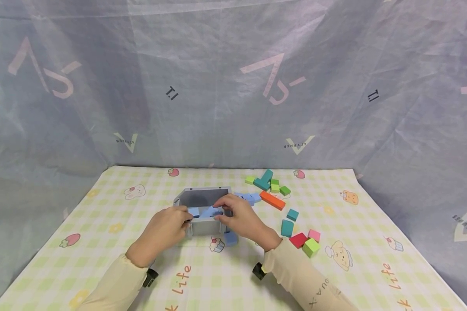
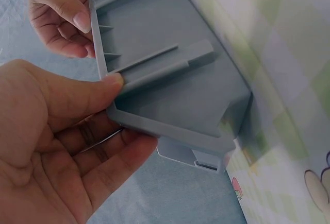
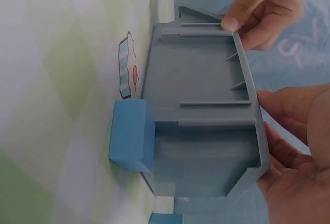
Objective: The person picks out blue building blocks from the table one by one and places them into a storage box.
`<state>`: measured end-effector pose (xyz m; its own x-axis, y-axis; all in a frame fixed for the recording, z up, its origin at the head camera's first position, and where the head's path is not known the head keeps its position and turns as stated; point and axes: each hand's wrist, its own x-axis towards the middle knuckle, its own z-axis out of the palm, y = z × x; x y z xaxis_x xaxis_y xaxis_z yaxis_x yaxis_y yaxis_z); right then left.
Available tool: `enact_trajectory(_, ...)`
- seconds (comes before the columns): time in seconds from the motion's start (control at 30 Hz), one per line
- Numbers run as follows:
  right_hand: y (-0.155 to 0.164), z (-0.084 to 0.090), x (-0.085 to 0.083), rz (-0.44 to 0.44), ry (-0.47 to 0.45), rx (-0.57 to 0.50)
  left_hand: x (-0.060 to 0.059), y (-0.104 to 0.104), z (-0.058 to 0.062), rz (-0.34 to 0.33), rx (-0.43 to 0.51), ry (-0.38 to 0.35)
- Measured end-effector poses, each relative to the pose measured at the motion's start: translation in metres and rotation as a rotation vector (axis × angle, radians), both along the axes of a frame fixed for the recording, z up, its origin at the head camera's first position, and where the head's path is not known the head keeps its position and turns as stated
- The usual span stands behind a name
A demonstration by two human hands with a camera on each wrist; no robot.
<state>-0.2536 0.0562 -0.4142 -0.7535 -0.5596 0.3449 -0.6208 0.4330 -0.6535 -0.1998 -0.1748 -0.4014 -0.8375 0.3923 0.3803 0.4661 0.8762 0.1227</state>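
Note:
A grey plastic bin (image 1: 205, 227) stands on the table with several light blue blocks inside. My left hand (image 1: 166, 228) grips its front-left rim, thumb (image 2: 111, 82) on the outside and fingers curled round the corner. One blue block (image 1: 193, 212) lies just beside those fingertips. Over the right part of the bin, my right hand (image 1: 241, 217) reaches past the rim, with a blue block (image 1: 212, 211) between thumb and index finger; the bin wall hides those fingertips in both wrist views. Against the front-right foot of the bin rests another blue block (image 3: 129, 134).
Right behind the bin are blue pieces (image 1: 250, 198) and an orange bar (image 1: 272, 200). Farther back lie teal blocks (image 1: 263, 181) and green blocks (image 1: 274, 186). Nearer on the right are a teal block (image 1: 287, 228), a red block (image 1: 298, 240), a pink block (image 1: 314, 235) and a lime block (image 1: 310, 247).

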Motion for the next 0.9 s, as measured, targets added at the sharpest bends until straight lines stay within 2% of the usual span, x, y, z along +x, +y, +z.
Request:
enact_trajectory(0.67, 0.0020, 0.0001, -0.0018, 0.020, 0.008, 0.001, -0.0004, -0.0001, 0.0011, -0.009, -0.002, 0.009)
enact_trajectory(0.9, 0.0046, 0.0023, -0.0023, 0.028, -0.020, -0.007, -0.0005, -0.0007, 0.0002, -0.011, -0.011, 0.009)
